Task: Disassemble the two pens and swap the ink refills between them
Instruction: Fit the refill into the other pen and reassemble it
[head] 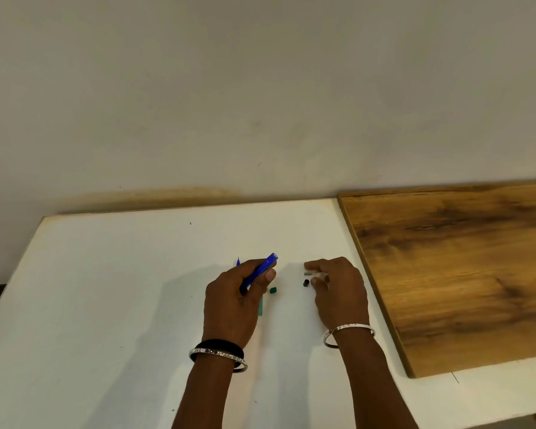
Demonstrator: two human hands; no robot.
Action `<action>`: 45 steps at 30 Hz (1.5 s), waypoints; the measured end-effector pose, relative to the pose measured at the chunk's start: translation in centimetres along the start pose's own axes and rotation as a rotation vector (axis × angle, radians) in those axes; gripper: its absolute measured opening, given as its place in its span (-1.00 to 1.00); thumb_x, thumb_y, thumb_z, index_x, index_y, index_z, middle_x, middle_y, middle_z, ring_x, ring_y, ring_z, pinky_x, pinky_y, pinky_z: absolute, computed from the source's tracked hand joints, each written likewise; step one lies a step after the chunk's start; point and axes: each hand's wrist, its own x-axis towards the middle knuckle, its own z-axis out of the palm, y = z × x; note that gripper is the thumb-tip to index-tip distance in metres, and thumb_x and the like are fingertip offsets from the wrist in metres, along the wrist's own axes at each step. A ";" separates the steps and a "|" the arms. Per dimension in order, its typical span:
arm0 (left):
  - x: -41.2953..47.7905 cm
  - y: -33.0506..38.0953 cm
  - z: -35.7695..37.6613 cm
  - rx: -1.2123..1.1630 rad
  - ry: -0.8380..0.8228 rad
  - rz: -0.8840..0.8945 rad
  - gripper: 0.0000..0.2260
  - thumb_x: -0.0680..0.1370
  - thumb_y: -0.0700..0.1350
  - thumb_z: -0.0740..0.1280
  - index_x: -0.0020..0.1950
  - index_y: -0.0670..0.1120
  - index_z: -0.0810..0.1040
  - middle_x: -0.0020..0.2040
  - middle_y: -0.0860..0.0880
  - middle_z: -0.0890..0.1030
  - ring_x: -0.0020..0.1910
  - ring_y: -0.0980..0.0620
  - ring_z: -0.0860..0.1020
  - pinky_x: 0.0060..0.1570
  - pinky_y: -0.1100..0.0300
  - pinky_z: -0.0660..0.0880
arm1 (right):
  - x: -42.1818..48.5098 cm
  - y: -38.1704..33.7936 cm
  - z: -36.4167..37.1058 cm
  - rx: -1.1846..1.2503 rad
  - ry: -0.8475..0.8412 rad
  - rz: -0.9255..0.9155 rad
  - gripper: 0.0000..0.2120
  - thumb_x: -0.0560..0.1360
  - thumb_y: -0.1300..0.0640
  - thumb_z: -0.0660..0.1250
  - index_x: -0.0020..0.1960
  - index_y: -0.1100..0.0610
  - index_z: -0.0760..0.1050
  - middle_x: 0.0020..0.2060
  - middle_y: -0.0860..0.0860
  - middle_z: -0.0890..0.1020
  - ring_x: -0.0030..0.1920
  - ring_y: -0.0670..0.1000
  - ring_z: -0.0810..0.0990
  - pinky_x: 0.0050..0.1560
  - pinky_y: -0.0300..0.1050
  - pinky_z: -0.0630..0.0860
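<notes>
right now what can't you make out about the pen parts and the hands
- Head view: most of the green pen piece is hidden under the left hand; its state is unclear.
- The lower blue pen barrel is covered by the left hand's fingers.
- The thin blue tip behind the left hand is too small to identify.
- The small grey piece and black piece at the right hand are too small to name; grip is unclear.

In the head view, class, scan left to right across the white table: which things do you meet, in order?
Left hand holding the blue pen barrel → small green cap → small black piece → right hand → wooden board.
</notes>
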 end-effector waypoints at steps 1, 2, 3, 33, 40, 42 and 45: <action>0.0 0.1 0.1 -0.005 0.000 -0.003 -0.79 0.48 0.07 0.36 0.11 0.14 0.62 -0.18 0.09 0.67 -0.13 0.11 0.60 -0.10 0.38 0.42 | 0.1 0.0 0.1 -0.043 -0.022 -0.009 -0.75 0.52 0.23 0.36 0.17 0.04 0.61 0.15 0.03 0.61 0.15 0.04 0.55 0.20 -0.21 0.42; 0.0 0.1 0.1 -0.011 -0.002 -0.008 -0.78 0.48 0.07 0.37 0.11 0.14 0.62 -0.18 0.09 0.67 -0.13 0.11 0.60 -0.09 0.37 0.43 | 0.2 0.1 0.1 -0.075 -0.031 -0.012 -0.75 0.52 0.22 0.37 0.17 0.04 0.61 0.15 0.03 0.60 0.16 0.04 0.54 0.20 -0.19 0.42; 0.0 0.2 0.2 -0.014 -0.006 -0.014 -0.78 0.48 0.07 0.37 0.11 0.13 0.62 -0.17 0.09 0.67 -0.13 0.10 0.60 -0.08 0.35 0.44 | 0.3 0.1 0.1 -0.091 -0.029 -0.014 -0.76 0.51 0.20 0.38 0.16 0.03 0.62 0.15 0.03 0.61 0.15 0.04 0.54 0.19 -0.18 0.43; 0.0 -0.2 0.2 0.143 -0.035 -0.044 -0.78 0.49 0.06 0.36 0.12 0.09 0.63 -0.20 0.16 0.59 -0.24 0.22 0.51 -0.17 0.50 0.34 | 0.3 -2.9 -1.3 0.799 -0.179 -0.089 -0.85 0.41 0.32 0.47 -0.06 0.14 0.65 -0.18 0.04 0.74 -0.14 0.04 0.71 -0.10 -0.12 0.65; 0.1 -0.2 0.2 0.150 -0.043 -0.031 -0.78 0.48 0.07 0.37 0.10 0.11 0.64 -0.20 0.20 0.58 -0.21 0.24 0.52 -0.15 0.48 0.36 | 0.3 -2.7 -1.3 0.737 -0.178 -0.085 -0.84 0.39 0.31 0.49 -0.07 0.13 0.62 -0.18 0.04 0.73 -0.13 0.02 0.70 -0.05 -0.05 0.66; 0.1 -0.2 0.2 0.163 -0.048 -0.023 -0.79 0.48 0.07 0.38 0.10 0.12 0.64 -0.19 0.23 0.58 -0.20 0.25 0.52 -0.13 0.47 0.37 | 0.3 -2.7 -1.4 0.719 -0.180 -0.084 -0.83 0.38 0.31 0.50 -0.07 0.14 0.62 -0.18 0.04 0.73 -0.12 0.01 0.70 -0.04 -0.03 0.66; -0.1 -0.4 0.0 0.208 -0.049 -0.004 -0.78 0.48 0.07 0.37 0.11 0.12 0.64 -0.19 0.24 0.57 -0.20 0.20 0.53 -0.12 0.42 0.40 | 0.1 -2.8 -1.6 0.647 -0.175 -0.118 -0.83 0.38 0.30 0.51 -0.09 0.12 0.61 -0.19 0.00 0.73 -0.15 -0.05 0.70 -0.05 -0.11 0.65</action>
